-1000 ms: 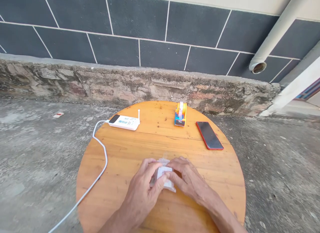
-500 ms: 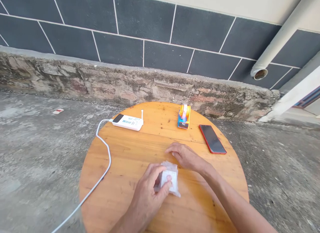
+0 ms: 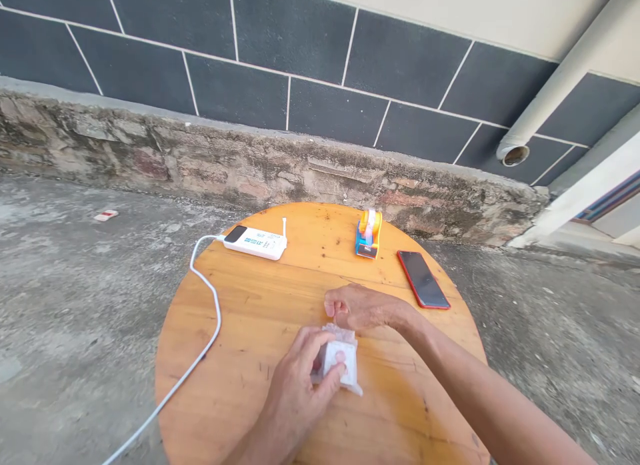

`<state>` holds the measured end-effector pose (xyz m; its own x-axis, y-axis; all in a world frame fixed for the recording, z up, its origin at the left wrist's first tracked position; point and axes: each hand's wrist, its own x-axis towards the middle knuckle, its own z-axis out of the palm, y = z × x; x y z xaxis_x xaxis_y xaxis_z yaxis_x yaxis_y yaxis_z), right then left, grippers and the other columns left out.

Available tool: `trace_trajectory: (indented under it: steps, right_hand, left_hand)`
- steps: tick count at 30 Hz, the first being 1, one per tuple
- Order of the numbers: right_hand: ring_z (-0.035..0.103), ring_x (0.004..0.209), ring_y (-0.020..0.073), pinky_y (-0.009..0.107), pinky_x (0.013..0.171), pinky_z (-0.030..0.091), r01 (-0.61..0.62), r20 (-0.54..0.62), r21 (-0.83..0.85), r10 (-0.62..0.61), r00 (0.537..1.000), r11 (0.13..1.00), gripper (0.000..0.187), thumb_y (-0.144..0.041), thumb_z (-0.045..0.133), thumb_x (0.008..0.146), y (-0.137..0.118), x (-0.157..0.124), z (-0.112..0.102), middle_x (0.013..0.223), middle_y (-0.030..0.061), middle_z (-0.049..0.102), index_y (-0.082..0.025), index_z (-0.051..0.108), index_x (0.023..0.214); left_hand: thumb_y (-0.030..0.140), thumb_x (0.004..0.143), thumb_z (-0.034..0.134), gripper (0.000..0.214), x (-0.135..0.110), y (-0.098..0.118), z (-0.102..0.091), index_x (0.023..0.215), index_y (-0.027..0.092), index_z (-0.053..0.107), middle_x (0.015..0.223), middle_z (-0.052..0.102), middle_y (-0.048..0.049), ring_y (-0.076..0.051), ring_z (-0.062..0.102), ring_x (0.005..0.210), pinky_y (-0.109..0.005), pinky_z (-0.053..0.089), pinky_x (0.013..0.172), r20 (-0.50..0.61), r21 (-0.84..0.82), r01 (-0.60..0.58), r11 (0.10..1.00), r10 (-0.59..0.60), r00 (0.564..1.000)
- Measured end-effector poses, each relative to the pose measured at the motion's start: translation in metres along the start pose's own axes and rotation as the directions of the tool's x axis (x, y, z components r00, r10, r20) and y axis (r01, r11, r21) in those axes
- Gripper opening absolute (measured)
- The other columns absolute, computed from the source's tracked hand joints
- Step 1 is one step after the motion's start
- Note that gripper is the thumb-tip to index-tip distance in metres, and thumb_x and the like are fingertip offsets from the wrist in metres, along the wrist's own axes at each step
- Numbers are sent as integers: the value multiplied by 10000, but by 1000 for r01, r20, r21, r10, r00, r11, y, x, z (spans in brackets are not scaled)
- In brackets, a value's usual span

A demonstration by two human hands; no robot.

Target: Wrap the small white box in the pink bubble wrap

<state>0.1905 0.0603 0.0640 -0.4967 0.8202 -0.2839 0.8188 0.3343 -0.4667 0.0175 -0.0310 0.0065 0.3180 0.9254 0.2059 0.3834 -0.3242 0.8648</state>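
Observation:
A small white box in cloudy plastic wrapping [image 3: 349, 358] rests on the round wooden table [image 3: 225, 365]. My left hand [image 3: 303, 372] grips it from the left side, thumb on top and fingers along the far left edge. At the far end of the wrapping, my right hand [image 3: 357, 306] is closed with its fingers curled downward. Its fingertips are close to the wrapping's far edge, and whatever they pinch, if anything, is hidden.
A white device with a small antenna [image 3: 255, 242] sits at the back left, its white cable [image 3: 219, 312] running off the near left side. Toward the back right are a blue and yellow tape dispenser [image 3: 369, 235] and a red-edged phone [image 3: 424, 280]. A stone-based wall [image 3: 225, 162] stands behind.
My right hand has moved slightly left and nearer to the package, and its fingers have curled in. My left hand keeps its grip on the wrapped box. The view has shifted slightly.

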Motion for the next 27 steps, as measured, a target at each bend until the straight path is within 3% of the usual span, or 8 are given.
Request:
trace_trajectory:
  steps: [2,8,18,23,27]
  right_hand:
    - [594,663,131,195,536,409,17,14,43,-18,1000,999,268,-85,537,675,3,-1,2,805,-6,682,-190,665,885]
    - [601,728,132,212,641,435,73,-130,112,-58,990,991,241,-46,493,743,9,-6,5,807,9,676,-166,657,874]
    - [602,732,131,219,661,449,99,-262,203,-43,964,974,174,-74,538,762,15,-13,12,807,9,664,-159,650,865]
    - [598,728,122,205,631,439,89,-285,219,-24,958,972,185,-84,512,775,4,-26,11,818,0,657,-177,629,885]
    - [578,669,114,203,596,413,66,-296,192,-7,955,979,203,-64,488,765,-15,-40,10,755,-16,643,-188,617,861]
  left_hand:
    - [196,811,539,203,0,-1,1,1008,234,572,973,588,-30,-155,561,756,-257,466,673,-14,8,-3,1000,3,1000]
    - [231,851,502,184,-3,-3,3,1029,249,548,971,575,-26,-155,562,756,-259,472,673,-32,29,-29,999,30,999]
    - [147,754,547,348,-4,-1,1,1091,229,545,1025,569,-46,-161,581,799,-282,507,711,-23,4,-46,999,46,999]
    - [188,766,566,353,-4,-8,2,1118,217,568,1076,558,-68,-157,593,801,-295,527,720,1,-39,-16,999,16,1000]
    - [192,757,586,351,-3,-7,1,1107,215,592,1095,557,-77,-188,598,925,-305,531,770,-1,-56,-20,998,20,1000]
